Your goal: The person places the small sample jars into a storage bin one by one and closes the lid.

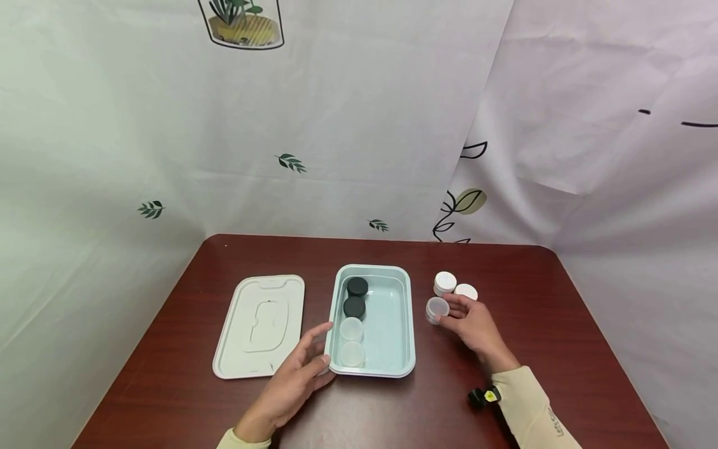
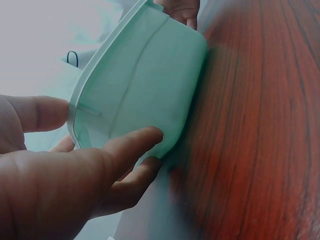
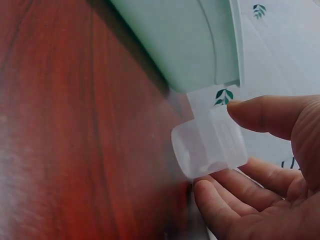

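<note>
A pale blue tray (image 1: 387, 324) stands on the table with two black-lidded jars (image 1: 354, 307) and two clear jars (image 1: 351, 329) in a column along its left side. My left hand (image 1: 294, 380) touches the tray's near left corner, its fingers fairly straight against the rim and outer wall (image 2: 150, 85). To the right of the tray, my right hand (image 1: 473, 324) holds a clear round jar (image 3: 207, 145) between thumb and fingers. Whether that jar is lifted off the table is hard to tell. Just behind it are two white-lidded jars (image 1: 445, 282), one partly covered by my fingers.
A white tray lid (image 1: 259, 327) lies flat on the table left of the tray. The dark red wooden table (image 1: 359, 418) ends at a patterned cloth backdrop (image 1: 336, 125). A small black and yellow device (image 1: 483, 396) is at my right wrist.
</note>
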Action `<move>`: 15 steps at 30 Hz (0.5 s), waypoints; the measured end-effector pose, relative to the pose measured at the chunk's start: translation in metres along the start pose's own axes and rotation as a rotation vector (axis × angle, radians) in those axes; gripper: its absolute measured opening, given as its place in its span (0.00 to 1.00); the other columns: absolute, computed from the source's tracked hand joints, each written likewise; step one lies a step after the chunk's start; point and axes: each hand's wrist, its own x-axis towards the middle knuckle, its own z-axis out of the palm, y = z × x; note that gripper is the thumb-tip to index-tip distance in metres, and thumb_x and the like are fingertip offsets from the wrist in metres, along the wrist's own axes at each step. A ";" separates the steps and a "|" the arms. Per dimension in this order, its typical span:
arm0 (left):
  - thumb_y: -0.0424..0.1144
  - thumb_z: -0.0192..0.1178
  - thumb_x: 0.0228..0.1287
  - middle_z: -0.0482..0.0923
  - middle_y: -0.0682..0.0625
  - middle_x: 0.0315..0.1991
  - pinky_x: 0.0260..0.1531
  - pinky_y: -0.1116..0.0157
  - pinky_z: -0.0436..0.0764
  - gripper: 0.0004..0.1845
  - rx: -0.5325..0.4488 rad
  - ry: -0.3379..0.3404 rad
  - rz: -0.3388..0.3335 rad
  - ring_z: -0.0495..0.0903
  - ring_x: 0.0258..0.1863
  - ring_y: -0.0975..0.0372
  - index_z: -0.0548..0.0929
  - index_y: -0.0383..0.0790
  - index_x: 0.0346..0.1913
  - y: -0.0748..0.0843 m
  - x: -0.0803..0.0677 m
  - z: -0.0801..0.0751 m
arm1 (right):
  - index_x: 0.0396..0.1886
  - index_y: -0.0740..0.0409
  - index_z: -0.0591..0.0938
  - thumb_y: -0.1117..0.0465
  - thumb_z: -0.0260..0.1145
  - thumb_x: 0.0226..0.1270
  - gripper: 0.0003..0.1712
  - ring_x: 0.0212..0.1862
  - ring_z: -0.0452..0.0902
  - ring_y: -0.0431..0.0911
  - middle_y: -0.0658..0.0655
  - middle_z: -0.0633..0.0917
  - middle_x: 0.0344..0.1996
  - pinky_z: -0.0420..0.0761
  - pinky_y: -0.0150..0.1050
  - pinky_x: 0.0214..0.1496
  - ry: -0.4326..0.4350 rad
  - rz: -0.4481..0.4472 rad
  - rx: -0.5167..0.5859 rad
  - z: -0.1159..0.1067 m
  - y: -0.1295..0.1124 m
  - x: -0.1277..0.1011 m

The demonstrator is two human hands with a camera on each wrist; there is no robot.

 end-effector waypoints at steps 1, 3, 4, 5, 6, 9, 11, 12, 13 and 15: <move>0.36 0.51 0.83 0.55 0.29 0.78 0.66 0.55 0.76 0.35 0.000 0.001 -0.001 0.72 0.69 0.52 0.50 0.46 0.84 0.000 0.000 0.000 | 0.72 0.68 0.76 0.65 0.77 0.65 0.37 0.64 0.83 0.60 0.71 0.82 0.64 0.81 0.26 0.48 0.000 -0.001 -0.003 0.001 0.001 0.000; 0.36 0.51 0.83 0.55 0.29 0.78 0.66 0.55 0.76 0.35 0.002 0.002 -0.004 0.72 0.69 0.52 0.50 0.47 0.84 0.000 0.000 0.000 | 0.72 0.68 0.76 0.65 0.77 0.65 0.37 0.64 0.83 0.60 0.71 0.83 0.64 0.81 0.26 0.48 0.005 -0.003 -0.012 0.001 0.001 -0.001; 0.36 0.51 0.83 0.55 0.29 0.78 0.66 0.55 0.76 0.35 0.003 0.001 -0.004 0.72 0.69 0.52 0.50 0.47 0.84 0.000 0.000 0.000 | 0.72 0.68 0.76 0.65 0.77 0.66 0.37 0.64 0.83 0.61 0.71 0.83 0.64 0.81 0.26 0.48 0.006 -0.003 -0.011 0.002 0.001 -0.001; 0.36 0.51 0.83 0.55 0.29 0.78 0.66 0.55 0.76 0.35 0.004 0.001 -0.003 0.72 0.69 0.52 0.50 0.47 0.84 0.000 0.000 0.000 | 0.72 0.68 0.76 0.65 0.77 0.66 0.36 0.64 0.83 0.61 0.71 0.83 0.63 0.81 0.26 0.48 0.008 -0.003 -0.013 0.002 0.001 -0.001; 0.36 0.51 0.83 0.55 0.29 0.78 0.66 0.55 0.76 0.35 0.005 0.000 -0.003 0.72 0.69 0.52 0.50 0.47 0.84 0.000 0.000 0.000 | 0.71 0.68 0.76 0.65 0.77 0.66 0.36 0.64 0.83 0.61 0.71 0.83 0.63 0.81 0.25 0.48 0.010 -0.003 -0.012 0.002 0.001 -0.002; 0.37 0.51 0.83 0.55 0.29 0.78 0.66 0.54 0.76 0.35 0.006 -0.002 -0.002 0.72 0.69 0.51 0.50 0.47 0.84 0.000 0.000 0.000 | 0.71 0.68 0.77 0.65 0.77 0.66 0.35 0.64 0.83 0.61 0.70 0.83 0.63 0.81 0.26 0.48 0.011 -0.002 -0.014 0.003 0.000 -0.002; 0.37 0.51 0.83 0.56 0.29 0.78 0.66 0.54 0.76 0.35 0.005 -0.003 -0.001 0.72 0.69 0.51 0.50 0.47 0.84 0.000 0.000 -0.001 | 0.71 0.68 0.77 0.65 0.77 0.66 0.35 0.64 0.83 0.60 0.70 0.83 0.64 0.81 0.26 0.48 0.009 -0.001 -0.013 0.003 -0.001 -0.002; 0.37 0.51 0.83 0.55 0.29 0.78 0.66 0.53 0.76 0.35 0.005 -0.005 0.002 0.72 0.69 0.51 0.50 0.47 0.85 0.000 0.000 -0.001 | 0.71 0.68 0.77 0.64 0.77 0.66 0.35 0.64 0.83 0.60 0.70 0.83 0.63 0.81 0.26 0.48 0.008 -0.001 -0.012 0.003 -0.001 -0.002; 0.37 0.51 0.83 0.56 0.28 0.78 0.66 0.53 0.76 0.35 0.004 -0.006 0.004 0.72 0.69 0.51 0.50 0.47 0.84 -0.001 -0.001 -0.001 | 0.71 0.67 0.77 0.64 0.77 0.65 0.35 0.63 0.83 0.60 0.70 0.83 0.63 0.81 0.26 0.48 0.008 -0.001 -0.011 0.003 -0.001 -0.002; 0.37 0.51 0.83 0.55 0.28 0.78 0.66 0.53 0.76 0.35 0.004 -0.008 0.010 0.72 0.69 0.51 0.50 0.46 0.85 -0.001 -0.001 -0.001 | 0.71 0.67 0.77 0.64 0.77 0.65 0.35 0.63 0.83 0.60 0.70 0.83 0.63 0.81 0.26 0.48 0.009 -0.002 -0.010 0.003 -0.001 -0.002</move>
